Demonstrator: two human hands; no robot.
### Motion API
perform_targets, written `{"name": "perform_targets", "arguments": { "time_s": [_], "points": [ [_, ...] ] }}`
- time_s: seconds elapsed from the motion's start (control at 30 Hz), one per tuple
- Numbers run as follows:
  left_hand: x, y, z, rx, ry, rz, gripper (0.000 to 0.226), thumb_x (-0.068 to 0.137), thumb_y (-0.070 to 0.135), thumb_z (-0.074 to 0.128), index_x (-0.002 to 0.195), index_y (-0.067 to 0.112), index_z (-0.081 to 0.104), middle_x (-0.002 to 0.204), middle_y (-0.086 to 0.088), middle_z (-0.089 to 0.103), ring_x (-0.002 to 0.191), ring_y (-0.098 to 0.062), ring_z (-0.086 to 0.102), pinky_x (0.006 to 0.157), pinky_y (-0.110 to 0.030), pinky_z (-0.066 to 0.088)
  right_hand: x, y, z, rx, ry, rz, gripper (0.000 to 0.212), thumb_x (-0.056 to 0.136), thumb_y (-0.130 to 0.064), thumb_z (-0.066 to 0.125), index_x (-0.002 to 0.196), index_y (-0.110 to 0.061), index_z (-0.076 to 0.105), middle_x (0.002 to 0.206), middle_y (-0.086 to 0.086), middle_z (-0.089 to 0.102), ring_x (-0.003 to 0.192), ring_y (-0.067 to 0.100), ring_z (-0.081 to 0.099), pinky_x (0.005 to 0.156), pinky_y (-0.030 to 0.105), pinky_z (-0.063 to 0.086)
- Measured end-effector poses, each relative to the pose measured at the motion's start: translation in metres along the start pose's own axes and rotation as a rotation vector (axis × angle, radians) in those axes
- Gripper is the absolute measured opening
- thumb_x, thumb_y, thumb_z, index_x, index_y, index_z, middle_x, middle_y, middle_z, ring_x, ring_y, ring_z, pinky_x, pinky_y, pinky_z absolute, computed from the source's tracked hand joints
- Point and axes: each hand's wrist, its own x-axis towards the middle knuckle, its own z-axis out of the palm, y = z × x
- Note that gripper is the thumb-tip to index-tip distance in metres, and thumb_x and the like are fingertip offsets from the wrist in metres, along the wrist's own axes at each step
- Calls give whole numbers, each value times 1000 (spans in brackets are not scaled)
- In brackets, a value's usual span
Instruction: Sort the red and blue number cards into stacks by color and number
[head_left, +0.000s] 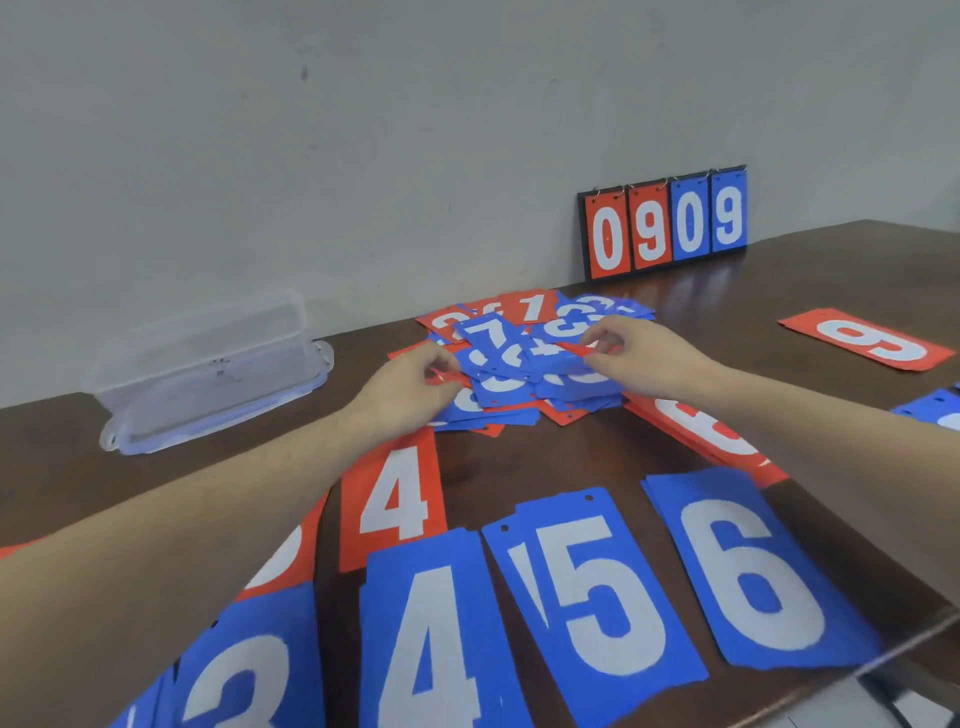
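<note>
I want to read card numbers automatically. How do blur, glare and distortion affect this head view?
Head view: wide-angle distortion stretches the near blue 4 card and blue 6 card; the pile under both hands is soft and overlapped; the scoreboard reads clearly, reflecting faintly on the glossy table.

Bare forearms, no sleeves, no jewellery

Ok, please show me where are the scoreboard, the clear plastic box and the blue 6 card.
scoreboard (663, 226): head view, on the red 9 panel.
clear plastic box (208, 364): head view, on its front wall.
blue 6 card (753, 571): head view, on the white digit.
</note>
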Motion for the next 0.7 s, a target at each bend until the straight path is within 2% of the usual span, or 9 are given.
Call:
{"name": "perform_targets", "arguments": {
  "time_s": [0.07,0.13,0.23,0.37,0.4,0.47,0.53,0.6,0.7],
  "points": [
    [17,0,12,22,-16,7,20,95,20,60,114,25,59,119,9,61,94,-12,59,78,-25,42,9,10,-2,0,4,17,22,95,-30,58,117,-29,61,112,-6,64,101,19,65,82,31,50],
    [32,0,24,51,-32,18,23,96,24,59,119,29,56,118,6,63,78,-18,60,75,-30,47,18,20,-4,2,6,24,21,95,-30,58,116,-29,62,111,-7,65,100,18,65,83,32,51],
    [53,0,35,65,-14,30,24,98,29,57,121,31,54,107,-2,68,80,-30,63,76,-36,48,31,34,-4,2,5,26,20,96,-28,58,115,-30,62,109,-7,66,98,18,66,82,31,51],
    [81,-4,43,47,10,17,28,101,29,53,129,27,51,112,4,64,61,-15,56,50,-18,39,47,46,-3,0,40,14,21,96,-27,57,116,-30,63,108,-9,65,95,13,64,77,25,48],
    [88,-6,45,48,4,21,30,102,30,53,131,27,51,122,4,62,70,-12,58,55,-17,39,52,49,-2,2,46,8,21,96,-27,57,116,-29,64,109,-9,65,95,12,63,76,24,47],
    [101,-11,49,57,-14,26,34,103,34,52,135,26,48,138,4,55,106,-14,59,75,-21,41,60,53,0,4,56,-4,20,96,-27,57,114,-30,64,110,-9,65,98,12,63,76,22,45],
    [109,-16,51,89,-39,30,41,104,38,49,142,26,44,146,3,51,126,-17,52,89,-25,40,68,55,2,-1,65,-18,20,97,-26,58,115,-30,64,114,-8,65,103,13,62,80,23,44],
    [113,-19,53,165,-83,29,48,105,44,42,150,29,36,149,3,49,127,-20,54,97,-30,43,74,56,5,-32,74,-29,24,97,-26,58,120,-29,64,126,-5,63,113,13,58,87,23,43],
    [112,-24,58,228,-29,16,47,105,49,35,149,33,36,138,5,60,112,-21,61,95,-33,47,81,52,8,-82,80,-58,35,99,-27,56,134,-29,58,142,-6,56,126,15,52,94,26,40]
  ]
}}
